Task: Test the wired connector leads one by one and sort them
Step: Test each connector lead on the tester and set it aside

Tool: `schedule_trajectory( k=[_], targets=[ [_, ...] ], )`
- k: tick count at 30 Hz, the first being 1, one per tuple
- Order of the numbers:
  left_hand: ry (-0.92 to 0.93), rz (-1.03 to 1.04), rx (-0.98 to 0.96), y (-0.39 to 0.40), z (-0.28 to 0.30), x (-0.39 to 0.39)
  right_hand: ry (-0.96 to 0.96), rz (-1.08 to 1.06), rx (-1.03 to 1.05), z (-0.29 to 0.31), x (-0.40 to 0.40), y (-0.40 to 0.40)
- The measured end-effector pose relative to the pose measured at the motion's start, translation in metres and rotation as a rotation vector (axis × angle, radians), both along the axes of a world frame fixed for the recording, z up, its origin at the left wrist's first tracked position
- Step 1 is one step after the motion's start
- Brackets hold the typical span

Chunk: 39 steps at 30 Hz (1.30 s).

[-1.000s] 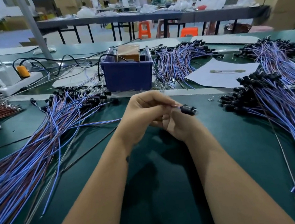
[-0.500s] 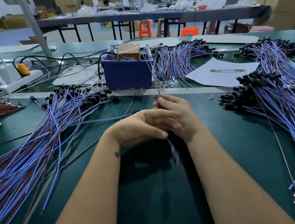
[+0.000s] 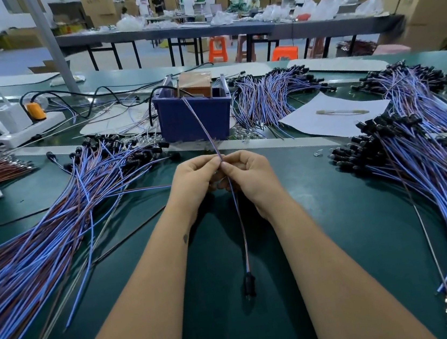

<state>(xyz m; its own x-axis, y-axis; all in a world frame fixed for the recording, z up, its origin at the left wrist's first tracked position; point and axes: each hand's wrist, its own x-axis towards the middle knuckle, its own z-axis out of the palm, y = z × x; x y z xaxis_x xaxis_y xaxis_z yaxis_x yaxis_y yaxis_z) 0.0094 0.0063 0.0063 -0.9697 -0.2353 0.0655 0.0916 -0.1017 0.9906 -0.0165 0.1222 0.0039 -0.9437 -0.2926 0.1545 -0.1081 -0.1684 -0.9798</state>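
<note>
Green matting covers the bench (image 3: 338,239), and behind it the hall runs back to long tables, stacked cartons and a few people at work. Both hands have come together at the middle of the bench, just short of the pale strip that crosses it. The left hand (image 3: 195,181) and the right hand (image 3: 248,177) each pinch the same lead (image 3: 240,223) between thumb and fingertips, almost touching one another.

A second ago the black connector (image 3: 249,286) stuck out sideways past the right hand; half a second ago the wire was bunched under both palms. Now the lead is drawn out straight: its connector hangs toward the near edge between the forearms, and its bare end rises away to the blue bin (image 3: 193,116), where it seems to meet the test fixture, a boxy unit (image 3: 196,84) seated inside. Whether contact is made I cannot tell.

So the turn-around looks finished and the test of this one lead appears under way. Sorting comes after, I judge: one heap of leads (image 3: 55,232) spreads toward the left edge, another heap (image 3: 428,172) toward the right, and this lead belongs to neither yet.
</note>
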Motion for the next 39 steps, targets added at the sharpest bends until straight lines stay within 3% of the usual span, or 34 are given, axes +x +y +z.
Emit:
schedule_trajectory(
  k=[6,13,17,27,34,39],
  targets=[
    [-0.014,0.061,-0.05,-0.005,-0.002,-0.002,0.07,-0.119,0.12,-0.003,-0.001,-0.002],
    [0.018,-0.105,-0.143,-0.003,0.001,0.002,-0.086,-0.217,-0.117,0.0,-0.002,-0.003],
    [-0.036,-0.095,-0.239,0.004,0.001,0.002,-0.136,-0.256,-0.205,0.0,-0.004,0.0],
    [0.014,-0.104,-0.234,0.003,0.0,0.001,-0.061,-0.195,-0.092,-0.003,-0.005,-0.002],
    [-0.049,0.114,-0.12,-0.008,-0.004,-0.007,0.008,-0.403,-0.038,-0.006,-0.012,0.004],
    [0.006,0.313,-0.374,-0.019,-0.01,-0.008,0.094,-0.526,0.136,-0.009,-0.017,0.009]
  ],
)
